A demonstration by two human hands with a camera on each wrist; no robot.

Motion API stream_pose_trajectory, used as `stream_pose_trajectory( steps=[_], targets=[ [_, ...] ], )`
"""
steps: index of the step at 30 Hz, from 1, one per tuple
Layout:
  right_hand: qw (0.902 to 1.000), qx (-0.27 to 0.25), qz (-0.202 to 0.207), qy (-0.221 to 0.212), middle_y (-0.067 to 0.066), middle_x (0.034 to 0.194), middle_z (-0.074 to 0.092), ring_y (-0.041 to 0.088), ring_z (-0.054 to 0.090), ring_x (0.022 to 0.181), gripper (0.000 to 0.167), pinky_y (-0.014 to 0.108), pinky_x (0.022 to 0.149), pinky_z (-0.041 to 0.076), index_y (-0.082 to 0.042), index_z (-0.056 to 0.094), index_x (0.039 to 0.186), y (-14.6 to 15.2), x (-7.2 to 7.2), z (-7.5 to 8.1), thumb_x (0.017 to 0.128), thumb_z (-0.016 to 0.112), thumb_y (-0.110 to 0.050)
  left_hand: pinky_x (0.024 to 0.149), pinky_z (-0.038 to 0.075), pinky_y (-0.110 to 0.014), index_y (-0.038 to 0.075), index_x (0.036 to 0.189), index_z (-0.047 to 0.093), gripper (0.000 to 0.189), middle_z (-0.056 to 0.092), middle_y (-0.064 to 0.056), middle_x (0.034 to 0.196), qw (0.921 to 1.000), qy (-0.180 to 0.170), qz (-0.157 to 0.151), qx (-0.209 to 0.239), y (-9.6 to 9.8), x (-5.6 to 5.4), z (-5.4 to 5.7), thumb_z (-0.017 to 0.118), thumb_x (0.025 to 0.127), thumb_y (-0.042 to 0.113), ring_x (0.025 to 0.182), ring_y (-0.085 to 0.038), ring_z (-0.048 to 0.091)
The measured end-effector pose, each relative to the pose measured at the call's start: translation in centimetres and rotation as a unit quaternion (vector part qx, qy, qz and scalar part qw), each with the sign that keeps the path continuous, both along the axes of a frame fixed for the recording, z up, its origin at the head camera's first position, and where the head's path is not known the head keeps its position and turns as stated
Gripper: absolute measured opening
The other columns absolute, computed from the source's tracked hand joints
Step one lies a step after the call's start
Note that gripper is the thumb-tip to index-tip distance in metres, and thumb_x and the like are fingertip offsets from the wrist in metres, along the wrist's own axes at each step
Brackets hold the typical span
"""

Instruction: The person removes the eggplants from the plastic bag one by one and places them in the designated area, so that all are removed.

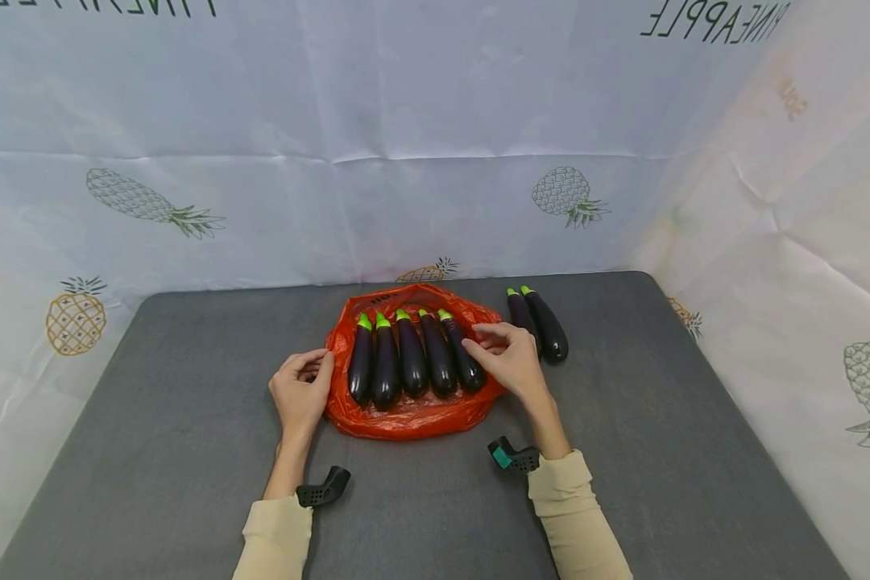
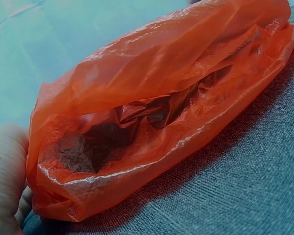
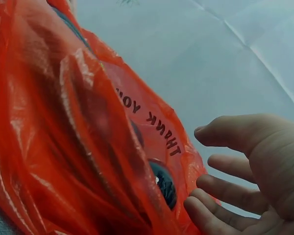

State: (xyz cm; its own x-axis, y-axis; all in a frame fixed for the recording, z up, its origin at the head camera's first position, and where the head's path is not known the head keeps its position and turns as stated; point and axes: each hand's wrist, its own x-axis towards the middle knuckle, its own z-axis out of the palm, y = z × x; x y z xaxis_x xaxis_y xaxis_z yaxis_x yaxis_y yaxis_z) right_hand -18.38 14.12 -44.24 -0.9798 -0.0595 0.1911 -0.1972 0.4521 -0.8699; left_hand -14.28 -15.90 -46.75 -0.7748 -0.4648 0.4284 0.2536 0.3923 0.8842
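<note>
A red plastic bag (image 1: 406, 425) lies on the table with its mouth spread wide. Several dark eggplants (image 1: 412, 358) with bright green stem ends lie side by side in it. At the bag's left rim, my left hand (image 1: 300, 391) pinches the plastic between thumb and curled fingers. The left wrist view shows the thumb against the outside of the bag (image 2: 152, 73). My right hand (image 1: 511, 358) hovers by the right rim near the rightmost eggplant. In the right wrist view its fingers (image 3: 230, 193) are loosely spread, fingertips close to the bag's printed side.
Two more eggplants (image 1: 548, 326) lie on the grey table (image 1: 667, 451), just beyond my right hand. A white cloth printed with pineapples (image 1: 435, 105) hangs behind the table and along its sides. Black wrist devices (image 1: 324, 488) sit on both forearms.
</note>
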Motion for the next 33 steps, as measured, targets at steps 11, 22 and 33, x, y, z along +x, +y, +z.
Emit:
stream_pose_trajectory(
  steps=[11, 22, 33],
  targets=[
    [0.9992, 0.022, 0.013, -0.032, 0.02, 0.111, 0.075, 0.028, 0.074, 0.088, 0.037, 0.019, 0.074, 0.058, -0.001, 0.076, 0.118, 0.0, -0.1, -0.7, 0.087, 0.082, -0.021, 0.064, 0.046, -0.003, -0.015, 0.089, 0.075, 0.007, 0.069, -0.03, 0.08, 1.0, 0.004, -0.004, 0.002, 0.0, 0.0, -0.1, 0.074, 0.086, -0.009, 0.065, 0.002, 0.057],
    [0.9971, 0.045, 0.016, -0.06, 0.02, 0.116, 0.073, 0.028, 0.072, 0.093, 0.04, 0.034, 0.079, 0.061, -0.002, 0.074, 0.122, -0.1, -0.1, -1.0, 0.088, 0.081, -0.023, 0.064, 0.046, -0.004, -0.016, 0.089, 0.075, 0.007, 0.068, -0.03, 0.08, 0.9998, 0.008, -0.011, 0.011, -0.1, 0.0, -0.1, 0.074, 0.086, -0.01, 0.065, 0.002, 0.058],
    [0.9966, 0.062, 0.012, -0.053, 0.018, 0.113, 0.076, 0.029, 0.072, 0.092, 0.041, 0.04, 0.082, 0.062, -0.001, 0.075, 0.121, -0.3, -0.2, -1.2, 0.087, 0.081, -0.023, 0.064, 0.046, -0.003, -0.015, 0.089, 0.075, 0.007, 0.069, -0.03, 0.08, 1.0, 0.006, -0.003, -0.001, 0.0, 0.0, -0.1, 0.074, 0.086, -0.009, 0.065, 0.002, 0.057]
  ],
)
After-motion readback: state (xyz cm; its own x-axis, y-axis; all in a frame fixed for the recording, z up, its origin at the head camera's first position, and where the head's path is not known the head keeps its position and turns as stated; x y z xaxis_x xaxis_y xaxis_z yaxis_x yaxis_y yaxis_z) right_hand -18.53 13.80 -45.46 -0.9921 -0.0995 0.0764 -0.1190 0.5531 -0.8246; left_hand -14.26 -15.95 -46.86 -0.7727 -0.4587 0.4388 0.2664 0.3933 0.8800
